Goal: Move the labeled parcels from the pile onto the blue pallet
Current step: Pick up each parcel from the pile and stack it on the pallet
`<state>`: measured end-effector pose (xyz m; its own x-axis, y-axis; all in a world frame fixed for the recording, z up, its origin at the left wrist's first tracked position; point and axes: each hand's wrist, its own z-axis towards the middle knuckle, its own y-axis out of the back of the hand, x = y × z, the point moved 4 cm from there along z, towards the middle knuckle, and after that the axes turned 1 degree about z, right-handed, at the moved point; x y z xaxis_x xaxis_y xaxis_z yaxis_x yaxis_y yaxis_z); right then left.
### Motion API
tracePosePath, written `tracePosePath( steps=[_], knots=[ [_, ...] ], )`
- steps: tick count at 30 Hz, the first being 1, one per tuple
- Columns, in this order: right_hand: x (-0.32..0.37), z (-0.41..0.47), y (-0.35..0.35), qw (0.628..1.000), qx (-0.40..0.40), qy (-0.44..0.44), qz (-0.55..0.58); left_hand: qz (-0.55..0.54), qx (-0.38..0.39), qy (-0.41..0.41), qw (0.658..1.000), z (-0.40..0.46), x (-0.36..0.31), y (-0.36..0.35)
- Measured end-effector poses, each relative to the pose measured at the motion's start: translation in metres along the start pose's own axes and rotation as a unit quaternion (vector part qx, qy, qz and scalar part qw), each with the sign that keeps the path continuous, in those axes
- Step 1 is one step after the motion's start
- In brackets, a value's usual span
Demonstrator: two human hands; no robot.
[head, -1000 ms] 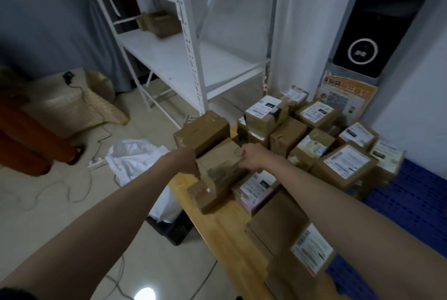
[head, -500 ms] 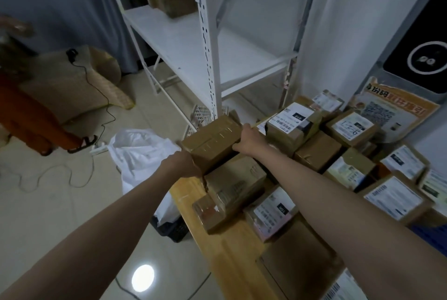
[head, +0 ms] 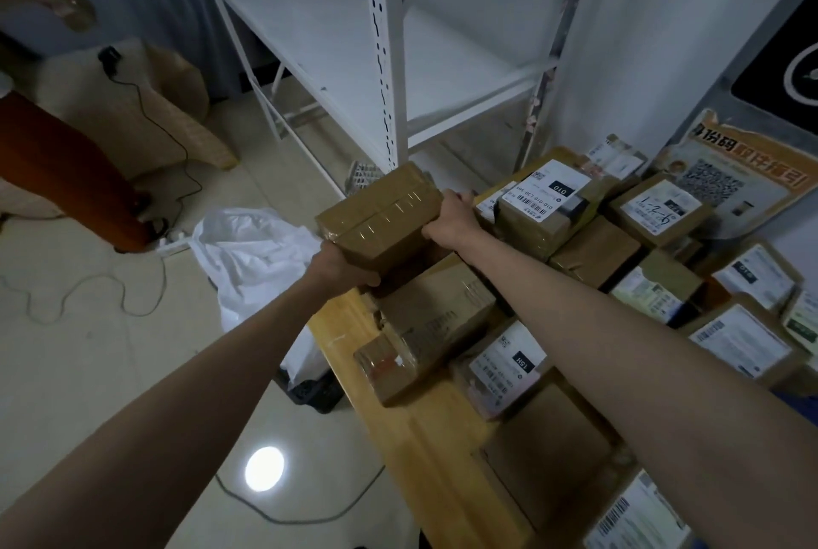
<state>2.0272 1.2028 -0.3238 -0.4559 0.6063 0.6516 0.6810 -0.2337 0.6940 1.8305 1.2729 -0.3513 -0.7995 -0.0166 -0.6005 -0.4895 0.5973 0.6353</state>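
**Both hands on a taped parcel at the pile's near corner**

The left hand [head: 343, 267] clasps the near-left corner of a brown taped parcel [head: 380, 218], and the right hand [head: 449, 223] curls over its far-right end. So the grip here is two hands holding one box between them. The box sits tilted atop a longer carton [head: 436, 322], at the corner of the pile [head: 619, 265] nearest the white shelving [head: 380, 61]. No label shows on its upper face (it may be underneath; I cannot tell).

What could go wrong, as I judge it: the tape looks glossy, and a hold by corner and end alone could let the box slip or twist as it lifts. The carton beneath lies askew near the edge of the wooden worktop [head: 398, 429], so dragging rather than lifting could nudge it toward the floor. The shelving upright stands just beyond the box, and a high swing might knock it. The blue pallet [head: 796, 400] shows only as a sliver at the right edge, well apart from the box, so the carry would pass across the other labelled parcels, and a low pass could clip one.

The worktop is pale wood, crowded with brown boxes. Below it lie a tiled floor, a white plastic bag [head: 252, 251], a dark crate [head: 316, 391] and trailing cables [head: 88, 291]. An orange poster [head: 730, 176] leans against the wall behind.
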Motion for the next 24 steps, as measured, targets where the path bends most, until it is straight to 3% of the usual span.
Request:
tracePosePath(
  steps=[12,17,24],
  knots=[
    [0.03,-0.104,0.053,0.994,-0.104,-0.011,0.039,0.008,-0.022,-0.136,0.99,-0.049,-0.029,0.059],
    [0.013,-0.171,0.059,0.982,-0.143,-0.025,0.123,-0.021,0.022,-0.199,0.98,-0.087,-0.039,0.062],
    [-0.037,-0.273,0.07,0.952,-0.238,-0.086,0.17,0.027,0.046,-0.318,0.947,-0.148,-0.061,0.027]
  ],
)
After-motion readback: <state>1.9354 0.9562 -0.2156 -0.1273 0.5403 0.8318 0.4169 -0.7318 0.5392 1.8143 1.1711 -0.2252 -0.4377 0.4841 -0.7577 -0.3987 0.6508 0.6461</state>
